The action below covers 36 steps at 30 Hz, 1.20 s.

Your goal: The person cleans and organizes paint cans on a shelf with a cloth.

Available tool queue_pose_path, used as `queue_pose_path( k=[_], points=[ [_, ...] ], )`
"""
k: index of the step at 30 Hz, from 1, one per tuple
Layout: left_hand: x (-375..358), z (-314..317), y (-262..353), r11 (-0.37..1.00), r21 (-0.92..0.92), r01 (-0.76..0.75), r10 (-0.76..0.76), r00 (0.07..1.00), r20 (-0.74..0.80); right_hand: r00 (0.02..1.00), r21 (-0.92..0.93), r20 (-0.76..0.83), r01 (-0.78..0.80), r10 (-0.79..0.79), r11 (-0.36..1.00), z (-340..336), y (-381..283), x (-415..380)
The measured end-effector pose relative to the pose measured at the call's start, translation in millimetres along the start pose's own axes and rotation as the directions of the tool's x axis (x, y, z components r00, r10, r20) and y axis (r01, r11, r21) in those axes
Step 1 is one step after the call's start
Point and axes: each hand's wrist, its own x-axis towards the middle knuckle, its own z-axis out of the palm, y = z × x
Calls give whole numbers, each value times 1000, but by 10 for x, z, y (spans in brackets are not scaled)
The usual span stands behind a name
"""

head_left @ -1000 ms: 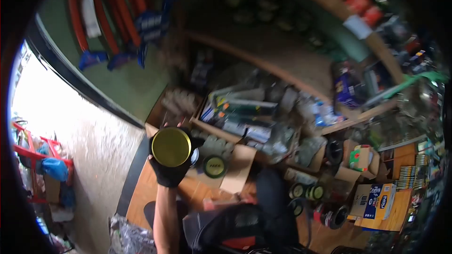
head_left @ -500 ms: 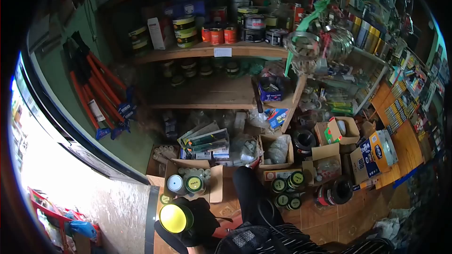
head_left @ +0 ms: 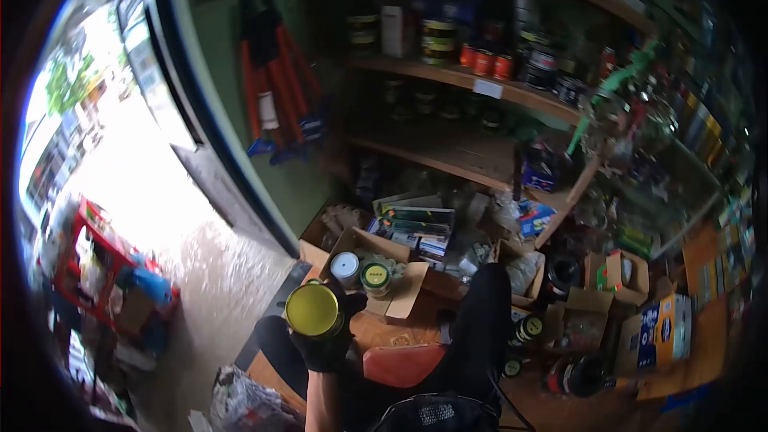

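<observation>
My left hand [head_left: 324, 350], in a black glove, is wrapped round a can with a yellow-green lid [head_left: 313, 310]. The can is tilted so its round end faces the camera, and it hides part of the fingers. Just beyond it, an open cardboard box [head_left: 406, 290] holds a white-topped can [head_left: 345, 266], a green-lidded jar [head_left: 375, 276] and several pale bottles. My right hand does not show.
Shelves [head_left: 456, 74] with cans stand behind. Orange-handled tools [head_left: 276, 88] hang by the doorway at left. My raised knee [head_left: 490, 296] is near open boxes, black rolls [head_left: 578, 374] and jars. A red stool [head_left: 404, 364] is below; a red rack [head_left: 80, 264] stands outside.
The view has swung left, showing more of the doorway and outside. My left hand still holds the can, now raised nearer the box, with its round end turned more toward the camera.
</observation>
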Motion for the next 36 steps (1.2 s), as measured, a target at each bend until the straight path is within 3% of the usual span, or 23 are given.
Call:
queue_pose_path(
  k=[2, 4, 10, 12, 14, 17, 18, 20, 21, 23, 24, 26, 28, 30, 31, 32, 33, 34, 35, 36],
  points=[
    [-48, 47, 62, 991, 135, 1, -8, 999, 52, 1000, -20, -7, -21, 21, 1000, -109, 16, -47],
    [-140, -19, 98, 816, 578, -18, -28, 997, 70, 999, -40, -20, -38, 37, 998, -230, 21, -78],
    [-120, -568, -119, 562, 817, -129, 60, 991, 116, 992, -99, -126, -33, 21, 994, -724, -402, -160],
    [-35, -491, -77, 665, 742, -86, 16, 995, 101, 982, -106, -179, 46, -65, 993, -862, -775, -83],
    [70, -543, -310, 880, 473, -40, 19, 999, 50, 952, -99, -221, 193, -211, 976, -915, -1300, 11],
    [202, -457, -535, 952, 304, -29, 32, 999, -5, 719, 12, -298, 661, -628, 751, -666, -2267, 381],
    [211, -558, -706, 979, -165, 118, -125, 991, -38, 604, 42, -336, 777, -723, 629, -586, -2592, 432],
    [209, -603, -904, 867, -444, 226, -257, 966, -9, 619, 164, -230, 785, -751, 597, -52, -3334, 101],
    [208, -626, -1004, 778, -569, 266, -320, 947, 5, 581, 220, -124, 806, -804, 549, 192, -3523, 17],
    [151, -403, -859, 839, -477, 263, -256, 963, 82, 419, 253, 61, 871, -906, 420, 658, -3897, -205],
    [126, -300, -851, 949, -241, 203, -195, 979, 54, 320, 227, 148, 910, -936, 347, 820, -4008, -338],
    [43, -186, -777, 983, -84, 161, -159, 987, 20, 170, 123, 225, 972, -959, 201, 1014, -4081, -352],
    [12, -105, -701, 947, -258, 189, -201, 979, -19, 73, 6, 408, 997, -910, 82, 1287, -4293, -651],
    [-9, -65, -650, 904, -389, 178, -222, 972, -70, -17, -35, 507, 999, -862, -41, 1584, -4306, -630],
    [-5, -69, -632, 883, -439, 166, -231, 968, -98, -12, -20, 485, 1000, -875, -25, 1690, -4318, -590],
    [10, -132, -622, 995, 89, 45, -37, 996, -84, -27, -41, 471, 998, -882, -53, 1744, -4344, -576],
    [40, -194, -564, 805, 582, -115, 118, 992, 33, -42, -64, 458, 995, -888, -81, 1784, -4389, -559],
    [61, -224, -523, 541, 809, -230, 212, 968, 134, -57, -89, 442, 990, -895, -107, 1828, -4446, -512],
    [90, -162, -402, 353, 918, -182, 204, 972, 114, -89, -37, 392, 993, -916, -112, 1908, -4479, -410],
    [106, -91, -273, 64, 995, -78, 201, 978, 63, -22, 56, 363, 998, -932, -2, 1935, -4566, -408]
  ],
)
